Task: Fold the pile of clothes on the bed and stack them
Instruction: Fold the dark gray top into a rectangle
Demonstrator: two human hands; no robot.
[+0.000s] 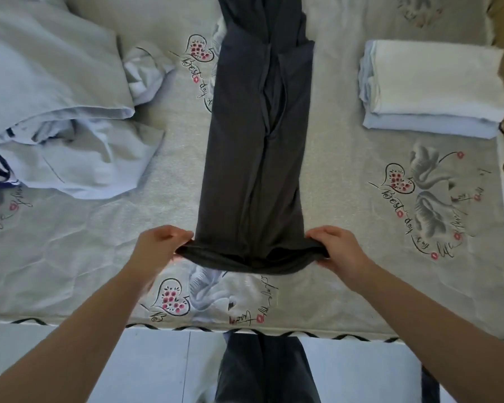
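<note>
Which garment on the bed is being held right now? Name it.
The dark grey garment in the middle: left hand and right hand grip its near corners. The others lie untouched.

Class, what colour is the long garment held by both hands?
Dark grey garment, plain, seen in the head view.

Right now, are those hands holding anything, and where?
Yes: the dark grey garment, by its near hem; left hand grips one corner, right hand the other.
</note>
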